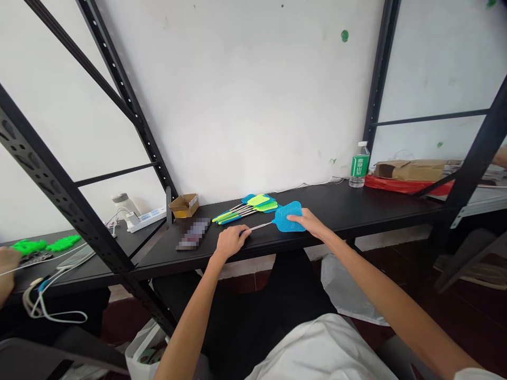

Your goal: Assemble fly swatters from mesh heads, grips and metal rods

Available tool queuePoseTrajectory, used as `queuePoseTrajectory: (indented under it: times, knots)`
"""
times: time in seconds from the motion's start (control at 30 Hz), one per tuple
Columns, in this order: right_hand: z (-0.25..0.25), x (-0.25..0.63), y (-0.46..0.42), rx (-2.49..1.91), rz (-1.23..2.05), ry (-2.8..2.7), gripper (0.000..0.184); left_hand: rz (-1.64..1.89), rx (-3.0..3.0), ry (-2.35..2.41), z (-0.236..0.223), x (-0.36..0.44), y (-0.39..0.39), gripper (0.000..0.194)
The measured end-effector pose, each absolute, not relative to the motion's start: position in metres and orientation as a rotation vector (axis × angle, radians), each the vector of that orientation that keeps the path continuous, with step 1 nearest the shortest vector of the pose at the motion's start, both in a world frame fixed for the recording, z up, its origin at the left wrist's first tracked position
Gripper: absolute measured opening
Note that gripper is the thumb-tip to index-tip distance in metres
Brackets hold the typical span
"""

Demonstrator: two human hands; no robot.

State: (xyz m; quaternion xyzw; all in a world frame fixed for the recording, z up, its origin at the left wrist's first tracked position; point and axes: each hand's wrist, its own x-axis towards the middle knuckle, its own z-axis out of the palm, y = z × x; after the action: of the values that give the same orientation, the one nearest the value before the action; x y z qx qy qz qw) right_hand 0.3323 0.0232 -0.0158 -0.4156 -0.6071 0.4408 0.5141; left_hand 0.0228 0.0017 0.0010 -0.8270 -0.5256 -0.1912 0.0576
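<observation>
A blue fly swatter with a metal rod is held above the front part of the black table. My left hand is closed around its handle end, and the fingers cover most of the handle. At the other end my right hand pinches the right edge of the mesh head, thumb on top. Just behind lies a pile of blue and yellow-green fly swatters, their handles pointing left and their heads right.
Left of the pile are a small cardboard box and a blurred-out flat object. A water bottle stands at the right by a shelf post. Another person's hand shows at far left near bright green pieces and cables.
</observation>
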Motion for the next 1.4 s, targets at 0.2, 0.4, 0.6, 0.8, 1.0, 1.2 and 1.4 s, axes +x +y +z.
queuePoseTrajectory:
  times: [0.2, 0.4, 0.6, 0.8, 1.0, 1.2, 1.4]
  knots:
    - [-0.0132, 0.3313, 0.0195, -0.989, 1.076, -1.469, 0.032, -0.564, -2.484, -1.608, 0.0012, 0.0248, -0.0001, 0.038]
    - [-0.0115, 0.3305, 0.0174, -0.992, 1.091, -1.474, 0.032, -0.534, -2.457, -1.674, 0.0042, 0.0291, -0.0041, 0.038]
    - [-0.0137, 0.3313, 0.0191, -1.003, 1.079, -1.507, 0.028, -0.506, -2.44, -1.645, 0.0023, 0.0309, -0.0037, 0.039]
    - [-0.0173, 0.3317, 0.0223, -0.999, 1.067, -1.523, 0.028, -0.492, -2.423, -1.594, -0.0003, 0.0306, -0.0018, 0.036]
    - [-0.0162, 0.3313, 0.0207, -1.02, 1.042, -1.52, 0.026, -0.486, -2.421, -1.597, 0.0005, 0.0307, -0.0025, 0.035]
    - [-0.0159, 0.3311, 0.0201, -1.011, 1.048, -1.524, 0.026, -0.46, -2.409, -1.632, 0.0017, 0.0323, -0.0036, 0.035]
    - [-0.0123, 0.3299, 0.0162, -0.994, 1.094, -1.511, 0.028, -0.446, -2.416, -1.58, -0.0005, 0.0309, -0.0015, 0.035]
